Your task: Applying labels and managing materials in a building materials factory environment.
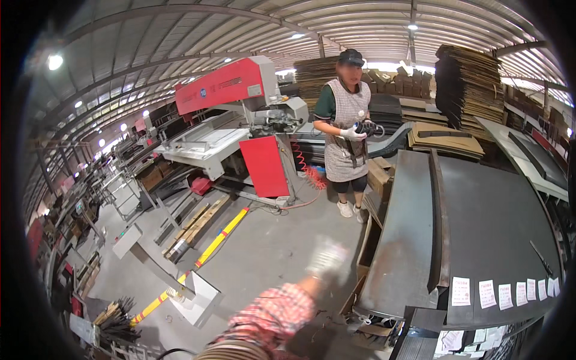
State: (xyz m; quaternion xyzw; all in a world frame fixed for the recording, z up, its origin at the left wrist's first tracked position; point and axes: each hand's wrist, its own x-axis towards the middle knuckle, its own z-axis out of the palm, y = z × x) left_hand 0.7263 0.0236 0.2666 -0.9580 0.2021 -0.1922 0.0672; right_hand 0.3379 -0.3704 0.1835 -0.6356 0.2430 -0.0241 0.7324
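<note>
My left hand (328,258), in a white glove below a red-checked sleeve, reaches forward over the grey floor (282,240). Motion smears its fingers, so I cannot tell whether they hold anything. Nearest to it, on the right, stands a metal-topped worktable (396,264) with a long dark strip (441,222) running across it. White paper labels (461,291) lie in a row along the table's near edge. My right hand is out of view.
Ahead, a person (348,120) in a checked apron holds a dark object (367,128) in gloved hands. A red and white machine (219,87) stands left of them. Yellow floor barrier (222,239), scale-like stand (195,297) and tall board stacks (468,90) surround the aisle.
</note>
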